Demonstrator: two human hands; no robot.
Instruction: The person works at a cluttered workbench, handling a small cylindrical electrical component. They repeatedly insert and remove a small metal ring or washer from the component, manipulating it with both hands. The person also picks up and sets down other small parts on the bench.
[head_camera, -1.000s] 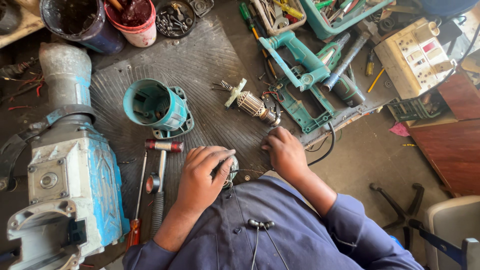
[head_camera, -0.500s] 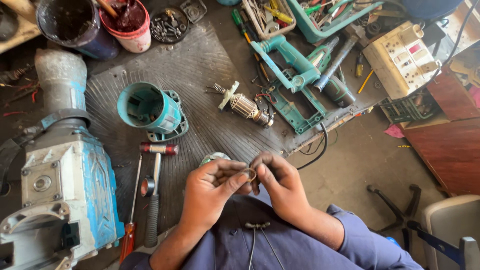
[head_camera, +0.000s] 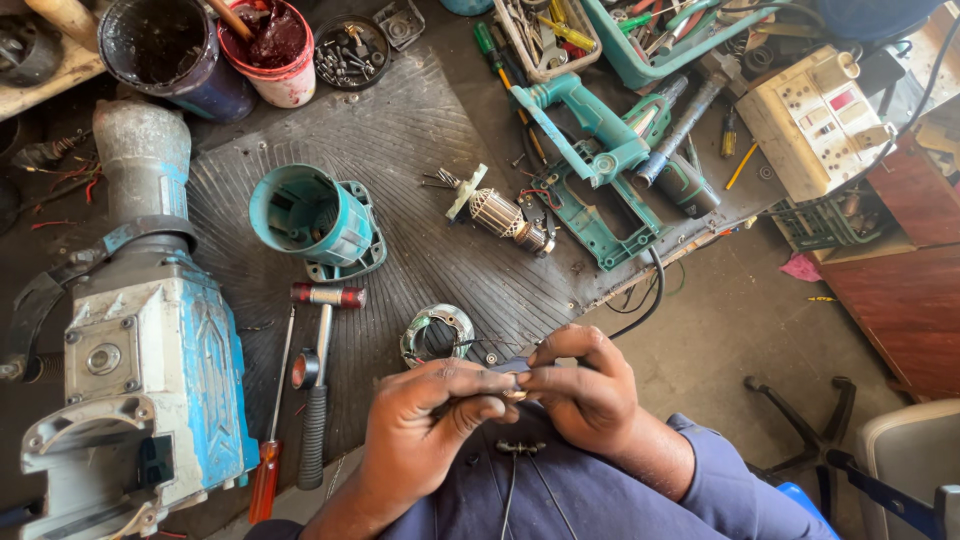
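Seen from the head camera, the left hand and right hand meet fingertip to fingertip, both pinching one small metal part. That part sits just below the wire coil ring, which lies on the ribbed mat right of the hammer.

Ahead of left hand: stator ring lies just beyond the fingertips.
Left of it: hammer, screwdriver.
Right of right hand: bare floor, open.
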